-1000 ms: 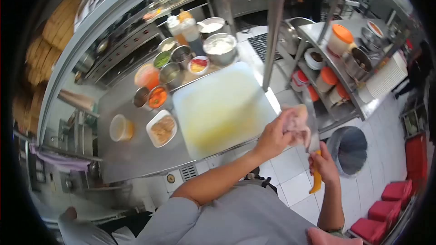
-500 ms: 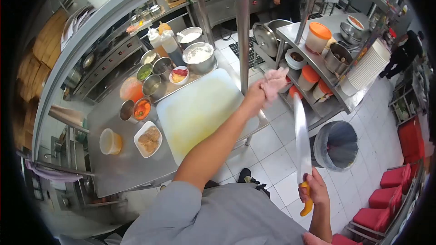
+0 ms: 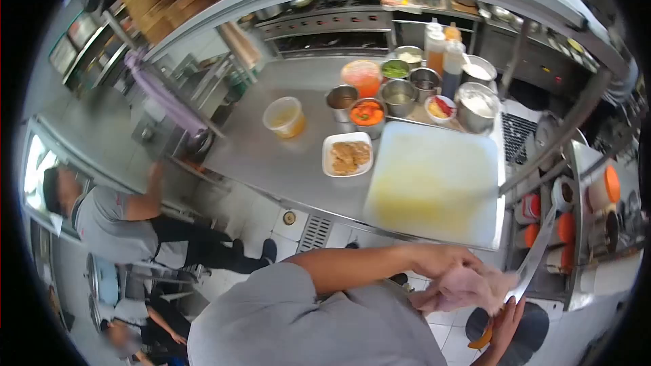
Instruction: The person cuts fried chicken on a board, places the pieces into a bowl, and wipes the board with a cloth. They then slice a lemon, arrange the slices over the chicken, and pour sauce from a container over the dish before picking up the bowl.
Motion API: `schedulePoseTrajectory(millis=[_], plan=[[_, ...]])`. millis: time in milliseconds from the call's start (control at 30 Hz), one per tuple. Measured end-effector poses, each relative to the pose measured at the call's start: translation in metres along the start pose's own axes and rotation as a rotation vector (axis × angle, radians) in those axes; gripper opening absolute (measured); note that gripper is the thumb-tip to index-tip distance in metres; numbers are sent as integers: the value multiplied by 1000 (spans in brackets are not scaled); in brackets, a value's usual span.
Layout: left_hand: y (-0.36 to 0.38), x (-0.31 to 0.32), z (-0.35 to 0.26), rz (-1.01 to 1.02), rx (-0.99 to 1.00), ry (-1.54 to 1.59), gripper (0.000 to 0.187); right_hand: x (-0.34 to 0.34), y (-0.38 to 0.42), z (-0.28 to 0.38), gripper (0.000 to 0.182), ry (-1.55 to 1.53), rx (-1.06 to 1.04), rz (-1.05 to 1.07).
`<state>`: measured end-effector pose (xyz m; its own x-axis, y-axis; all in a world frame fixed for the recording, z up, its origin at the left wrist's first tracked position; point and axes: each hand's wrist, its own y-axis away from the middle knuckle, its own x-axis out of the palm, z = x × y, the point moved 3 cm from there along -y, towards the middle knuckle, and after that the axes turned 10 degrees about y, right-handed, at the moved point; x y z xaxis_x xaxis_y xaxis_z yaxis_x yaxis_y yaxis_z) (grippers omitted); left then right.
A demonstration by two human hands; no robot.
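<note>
My left hand (image 3: 449, 259) is closed on a crumpled pink cloth (image 3: 461, 290), which laps against the lower part of a long knife's blade (image 3: 538, 247). The knife's yellow handle (image 3: 482, 339) sits in my right hand (image 3: 507, 322), with the blade slanting up and to the right. Both hands are just off the near right corner of the table. Closest to them on the table lies a white cutting board (image 3: 434, 169) with yellowish stains. Left of the board stands a white dish (image 3: 328, 165) of pale brown meat pieces.
Behind the board are metal containers, one with orange-red food (image 3: 367, 113), and squeeze bottles (image 3: 453, 64). A plastic tub (image 3: 285, 116) stands farther left. A dark-lined bin (image 3: 532, 335) is below my right hand. Shelves with orange-lidded tubs (image 3: 603, 190) flank the right. A person (image 3: 115, 220) stands at left.
My view has swung left. The cloth, held out away from the knife before, is now against its blade near the handle. Both hands are closer together.
</note>
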<state>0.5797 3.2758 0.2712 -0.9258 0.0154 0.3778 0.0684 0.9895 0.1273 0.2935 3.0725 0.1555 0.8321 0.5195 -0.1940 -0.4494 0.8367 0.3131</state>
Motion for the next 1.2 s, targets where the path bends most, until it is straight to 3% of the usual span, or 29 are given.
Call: schedulePoseTrajectory(millis=[167, 267, 367, 433, 500, 567, 667, 733, 900, 933, 1033, 1100, 1200], plan=[[176, -79, -61, -369, 396, -141, 41, 79, 21, 73, 52, 232, 35, 220], [280, -88, -77, -896, 200, -341, 36, 86, -24, 22, 59, 378, -49, 244], [344, -103, -49, -1377, 99, -464, 40, 112, -12, 67, 45, 698, -339, 425], [371, -138, -19, -1624, 12, -447, 39, 126, -32, 38, 53, 476, -199, 416], [389, -180, -12, -1735, 103, -610, 43, 135, -35, 36, 58, 371, -150, 398], [398, -239, 13, -1743, 214, -711, 44, 150, -18, 48, 56, 373, -186, 391], [379, -219, -24, -1737, 463, -1222, 44, 158, -2, 63, 47, 448, -182, 341], [388, -193, -51, -1658, 197, -969, 49, 160, 16, 75, 47, 437, -119, 393], [442, -210, -31, -1638, -202, -1020, 56, 167, 52, 85, 39, 422, -84, 464], [440, -212, -32, -1623, -287, -1013, 58, 171, 61, 86, 28, 407, -61, 387], [411, -223, -31, -1396, -500, -967, 60, 173, 67, 85, 25, 410, -53, 442], [368, -179, -62, -1167, -484, -1168, 65, 174, 72, 84, 26, 395, -46, 399], [349, -193, -37, -1165, -446, -1066, 71, 171, 71, 71, 24, 371, -93, 370]])
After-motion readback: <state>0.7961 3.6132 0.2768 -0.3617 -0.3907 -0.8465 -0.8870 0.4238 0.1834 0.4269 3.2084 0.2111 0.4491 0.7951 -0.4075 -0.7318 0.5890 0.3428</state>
